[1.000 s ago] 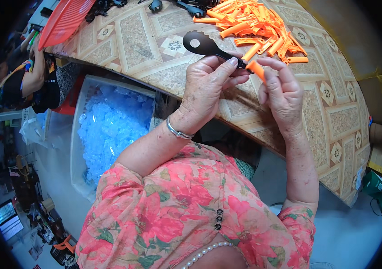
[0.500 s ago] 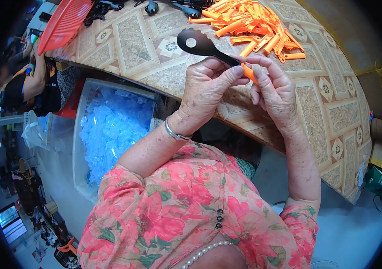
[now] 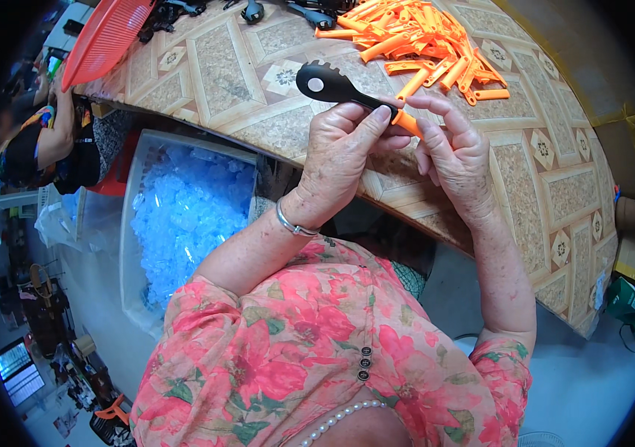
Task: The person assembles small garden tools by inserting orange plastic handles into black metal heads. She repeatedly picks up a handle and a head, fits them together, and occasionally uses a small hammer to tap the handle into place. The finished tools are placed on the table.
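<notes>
Over the near edge of the table (image 3: 556,190), the left hand (image 3: 343,153) pinches a black spoon (image 3: 340,88) by its neck, thumb on top and fingers underneath. The spoon's head — toothed along one edge, with a round hole in it — points to the table's left side. An orange handle (image 3: 410,124) meets the spoon's neck, also over the table's near edge; how far the two are joined is hidden by the fingers. The right hand (image 3: 457,153) is at the handle's outer end, its thumb close against it and its forefinger stretched out above; I cannot tell whether it grips the handle or only touches it.

On the far part of the table lies a heap of orange handles (image 3: 429,37), with dark utensils (image 3: 310,15) just beside it at the table's far edge. A red basket (image 3: 105,41) sits tilted at the table's far left corner. To the left of the table, below its edge, a white crate (image 3: 129,246) holds bluish clear plastic pieces (image 3: 191,223) — and beyond it is another person (image 3: 53,138).
</notes>
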`<state>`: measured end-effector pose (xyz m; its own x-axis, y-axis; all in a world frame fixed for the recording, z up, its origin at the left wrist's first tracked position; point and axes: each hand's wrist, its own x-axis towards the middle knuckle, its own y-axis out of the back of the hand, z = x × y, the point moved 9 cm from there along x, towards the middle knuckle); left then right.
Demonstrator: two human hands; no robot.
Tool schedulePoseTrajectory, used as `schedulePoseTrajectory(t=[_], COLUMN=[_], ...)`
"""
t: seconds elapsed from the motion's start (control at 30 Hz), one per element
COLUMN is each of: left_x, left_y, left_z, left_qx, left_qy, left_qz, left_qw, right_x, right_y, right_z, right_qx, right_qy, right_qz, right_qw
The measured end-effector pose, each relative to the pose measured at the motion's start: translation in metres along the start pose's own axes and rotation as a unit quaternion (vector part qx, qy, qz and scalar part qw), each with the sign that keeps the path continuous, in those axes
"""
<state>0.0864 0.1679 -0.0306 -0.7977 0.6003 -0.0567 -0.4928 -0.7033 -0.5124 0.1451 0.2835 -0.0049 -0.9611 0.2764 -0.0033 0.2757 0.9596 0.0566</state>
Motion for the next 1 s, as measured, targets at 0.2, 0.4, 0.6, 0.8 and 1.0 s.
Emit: schedulePoseTrajectory(t=[0.2, 0.4, 0.6, 0.8, 1.0], left_x=[-0.003, -0.002, 0.000, 0.003, 0.004], left_y=[-0.004, -0.006, -0.003, -0.002, 0.000], left_z=[0.003, 0.005, 0.002, -0.001, 0.001], left_qx=[0.074, 0.082, 0.062, 0.057, 0.066], left_qy=[-0.052, -0.060, -0.052, -0.031, -0.052], left_qz=[-0.001, 0.005, 0.003, -0.028, 0.001], left_qw=[0.996, 0.995, 0.997, 0.997, 0.996], right_x=[0.000, 0.002, 0.004, 0.004, 0.006], right_y=[-0.003, -0.002, 0.000, -0.001, 0.002], right_z=[0.001, 0.007, 0.003, 0.005, 0.002], right_qx=[-0.015, -0.030, -0.121, -0.107, -0.105], right_qy=[0.029, 0.033, 0.137, 0.129, 0.166], right_qz=[-0.005, 0.001, 0.015, 0.011, 0.028], right_qw=[0.999, 0.999, 0.983, 0.986, 0.980])
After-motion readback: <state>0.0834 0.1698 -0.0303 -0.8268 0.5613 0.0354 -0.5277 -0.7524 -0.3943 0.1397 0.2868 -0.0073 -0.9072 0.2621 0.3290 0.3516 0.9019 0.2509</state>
